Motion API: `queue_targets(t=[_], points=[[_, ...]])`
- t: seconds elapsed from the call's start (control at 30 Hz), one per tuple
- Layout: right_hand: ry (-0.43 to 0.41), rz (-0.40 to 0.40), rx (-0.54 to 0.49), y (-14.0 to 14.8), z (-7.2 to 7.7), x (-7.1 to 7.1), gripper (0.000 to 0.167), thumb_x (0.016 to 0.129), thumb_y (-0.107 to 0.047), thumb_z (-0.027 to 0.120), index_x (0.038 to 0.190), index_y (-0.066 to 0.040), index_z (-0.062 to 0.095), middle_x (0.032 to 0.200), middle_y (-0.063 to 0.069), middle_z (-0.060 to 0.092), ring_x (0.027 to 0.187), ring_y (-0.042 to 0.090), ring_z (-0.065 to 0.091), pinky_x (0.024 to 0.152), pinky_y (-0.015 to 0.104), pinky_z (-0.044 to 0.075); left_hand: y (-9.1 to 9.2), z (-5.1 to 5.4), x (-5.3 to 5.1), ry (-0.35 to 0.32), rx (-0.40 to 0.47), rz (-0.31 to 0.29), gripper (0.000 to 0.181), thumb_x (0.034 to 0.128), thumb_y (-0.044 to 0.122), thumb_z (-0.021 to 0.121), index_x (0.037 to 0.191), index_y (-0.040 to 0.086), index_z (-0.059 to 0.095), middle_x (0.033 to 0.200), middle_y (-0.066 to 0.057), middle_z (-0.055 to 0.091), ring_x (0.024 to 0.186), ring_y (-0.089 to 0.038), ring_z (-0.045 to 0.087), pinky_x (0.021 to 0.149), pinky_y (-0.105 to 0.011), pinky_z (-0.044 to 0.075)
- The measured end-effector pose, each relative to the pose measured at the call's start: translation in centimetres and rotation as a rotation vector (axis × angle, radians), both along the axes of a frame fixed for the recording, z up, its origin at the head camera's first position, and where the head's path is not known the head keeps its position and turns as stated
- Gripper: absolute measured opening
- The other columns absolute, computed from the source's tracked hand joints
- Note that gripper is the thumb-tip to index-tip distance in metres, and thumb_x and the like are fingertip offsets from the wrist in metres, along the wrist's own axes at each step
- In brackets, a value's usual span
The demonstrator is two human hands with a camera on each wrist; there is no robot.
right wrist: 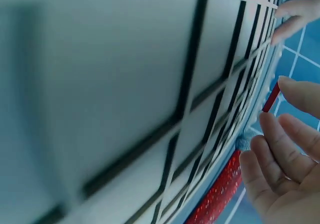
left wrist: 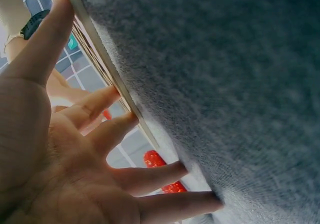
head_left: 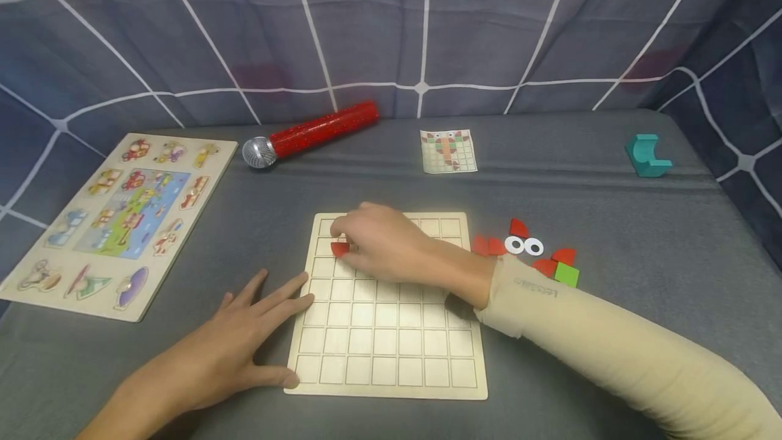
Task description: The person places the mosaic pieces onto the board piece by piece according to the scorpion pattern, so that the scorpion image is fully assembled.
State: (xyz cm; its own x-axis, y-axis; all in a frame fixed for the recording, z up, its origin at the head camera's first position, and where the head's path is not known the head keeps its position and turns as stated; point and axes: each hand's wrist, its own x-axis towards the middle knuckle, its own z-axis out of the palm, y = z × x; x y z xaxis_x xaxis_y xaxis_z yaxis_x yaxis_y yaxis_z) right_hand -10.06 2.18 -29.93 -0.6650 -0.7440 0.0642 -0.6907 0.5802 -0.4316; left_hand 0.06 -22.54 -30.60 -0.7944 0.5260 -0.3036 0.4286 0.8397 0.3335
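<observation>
A pale wooden board (head_left: 373,352) with a grid of square recesses lies on the grey surface. Over its upper left part, my right hand (head_left: 391,243) pinches a red quarter-round tile (head_left: 339,249) between thumb and fingers. The right wrist view shows the same tile edge-on as a thin red strip (right wrist: 271,98) at the fingertips. My left hand (head_left: 238,345) is spread, thumb and fingertips against the board's left edge. To the right of the board lie several red tiles (head_left: 518,227), two white ring-eyed discs (head_left: 533,246) and a green square tile (head_left: 567,274); my right forearm passes close in front of them.
At the back, a red microphone (head_left: 324,129) lies beside a small pattern card (head_left: 449,152) with a coloured grid figure. A wooden picture puzzle (head_left: 122,223) is at the left. A teal curved block (head_left: 649,156) stands at the far right, before the checked cloth (head_left: 489,26).
</observation>
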Motion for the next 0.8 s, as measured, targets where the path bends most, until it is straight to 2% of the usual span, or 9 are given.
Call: queue_targets(t=[0.27, 0.4, 0.8], points=[[0.039, 0.006, 0.066, -2.5, -0.4, -0.4, 0.003, 0.09, -0.014, 0.068, 0.09, -0.013, 0.065, 0.072, -0.006, 0.057, 0.081, 0.016, 0.055, 0.071, 0.028, 0.045, -0.1, 0.0, 0.0, 0.02, 0.025, -0.01, 0.094, 0.0689, 0.077, 0.063, 0.147, 0.027, 0.047, 0.161, 0.005, 0.025, 0.14, -0.055, 0.016, 0.089, -0.083, 0.023], [0.034, -0.002, 0.093, -2.8, -0.6, -0.6, 0.003, 0.089, -0.012, 0.068, 0.09, -0.013, 0.065, 0.072, -0.005, 0.056, 0.08, 0.016, 0.053, 0.067, 0.028, 0.045, 0.0, -0.1, -0.1, 0.006, 0.02, -0.007, 0.095, 0.0683, 0.078, 0.062, 0.148, 0.028, 0.047, 0.161, 0.005, 0.024, 0.14, -0.055, 0.016, 0.089, -0.083, 0.023], [0.012, -0.007, 0.108, -2.9, -0.8, -1.5, 0.006, 0.09, -0.017, 0.072, 0.092, -0.012, 0.073, 0.084, -0.003, 0.063, 0.084, 0.016, 0.054, 0.072, 0.027, 0.046, -0.1, 0.0, -0.1, 0.01, 0.032, -0.002, 0.095, 0.068, 0.078, 0.063, 0.147, 0.027, 0.047, 0.162, 0.006, 0.024, 0.14, -0.055, 0.017, 0.088, -0.084, 0.023]])
